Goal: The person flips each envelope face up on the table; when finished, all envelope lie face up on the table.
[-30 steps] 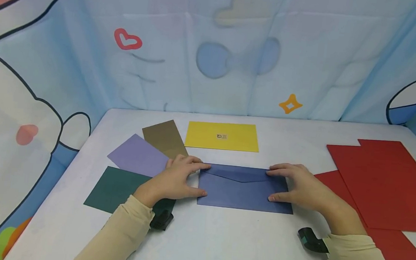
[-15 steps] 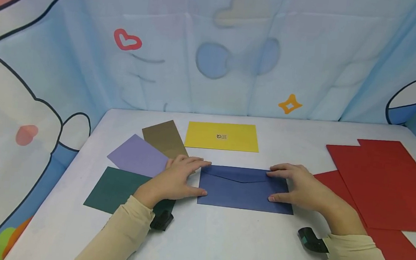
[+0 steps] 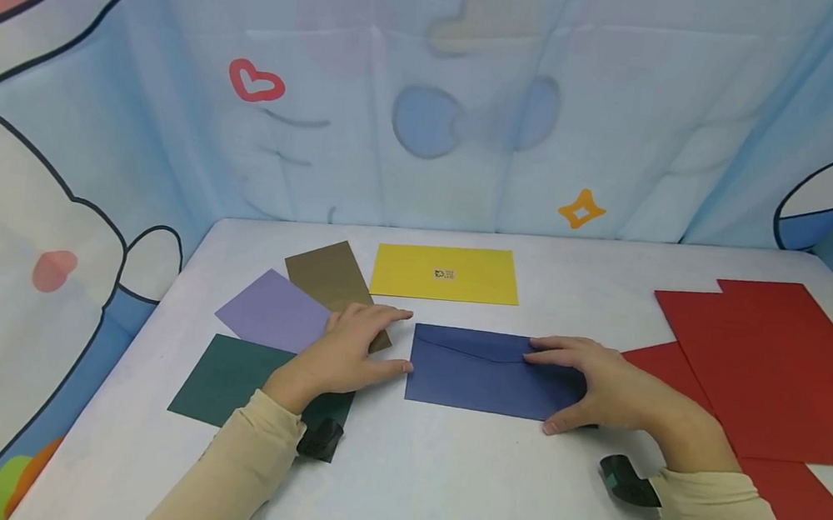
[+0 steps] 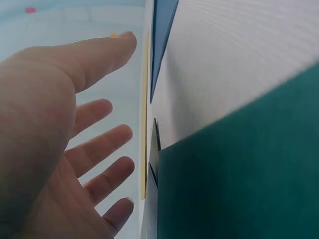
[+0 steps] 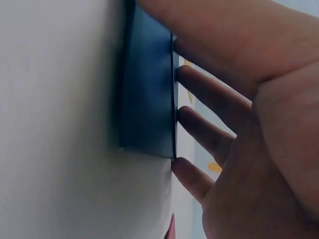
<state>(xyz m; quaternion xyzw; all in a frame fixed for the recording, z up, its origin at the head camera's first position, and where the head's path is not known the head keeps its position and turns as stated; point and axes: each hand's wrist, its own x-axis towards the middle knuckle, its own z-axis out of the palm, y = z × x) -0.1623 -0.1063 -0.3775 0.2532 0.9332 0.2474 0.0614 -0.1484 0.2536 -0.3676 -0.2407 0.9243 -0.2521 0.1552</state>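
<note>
A dark blue envelope point(image 3: 481, 375) lies at the middle of the table, flap line toward the back. My right hand point(image 3: 610, 392) holds its right end, thumb at the near edge and the other fingers over the far part. In the right wrist view, the envelope point(image 5: 147, 89) shows between thumb and fingertips, its right end seemingly a little off the table. My left hand point(image 3: 343, 353) hovers by the envelope's left edge, fingers spread and holding nothing. The left wrist view shows that hand point(image 4: 75, 124) with all its fingers apart from the envelope point(image 4: 162, 35).
Green point(image 3: 235, 376), purple point(image 3: 279, 314) and brown point(image 3: 332, 277) papers or envelopes lie left, partly behind the left hand. A yellow one point(image 3: 444, 284) with a small printed mark lies at the back. Several red ones point(image 3: 767, 369) overlap at the right. A patterned curtain point(image 3: 468, 190) hangs behind the table.
The left hand has come away from the envelope and drawn slightly left. The right thumb has moved to the near edge. The envelope has shifted right and turned slightly clockwise.
</note>
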